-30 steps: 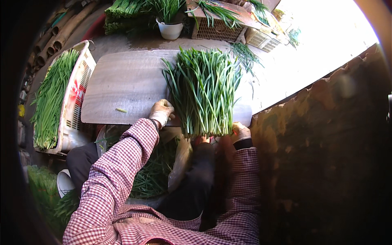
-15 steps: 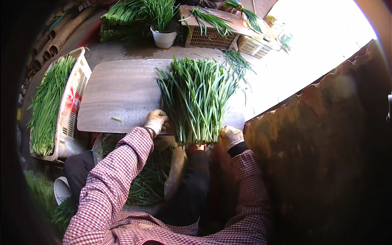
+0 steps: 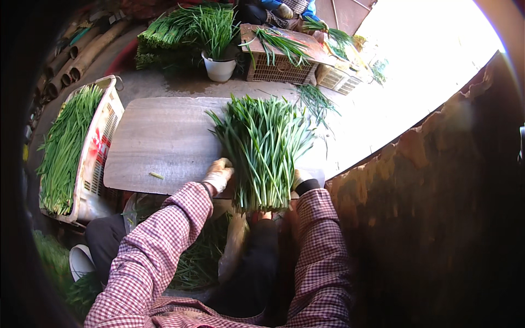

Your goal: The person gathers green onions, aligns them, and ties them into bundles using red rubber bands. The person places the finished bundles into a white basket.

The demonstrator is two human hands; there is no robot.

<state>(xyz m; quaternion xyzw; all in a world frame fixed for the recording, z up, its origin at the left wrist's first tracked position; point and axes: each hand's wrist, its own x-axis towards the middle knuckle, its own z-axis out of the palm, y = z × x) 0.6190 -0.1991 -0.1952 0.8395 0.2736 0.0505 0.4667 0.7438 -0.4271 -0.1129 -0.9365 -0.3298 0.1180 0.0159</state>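
Head view: one flat grey board (image 3: 161, 139), single cut stem (image 3: 157, 175) upon it; grey floor (image 3: 150, 85) beyond; stained, rough wall (image 3: 394, 218) at right; white glare above. One chive bundle (image 3: 262, 156), on the board's right part, butt ends overhanging the near edge. My left hand (image 3: 219, 174), gloved, beside its left flank; my right hand (image 3: 302, 177), at its right, partly hidden by the leaves; tightness of either grip, I cannot tell. Left: white crate (image 3: 90, 199), chive-filled. Behind: white bucket (image 3: 220, 70), brown crate (image 3: 276, 70).
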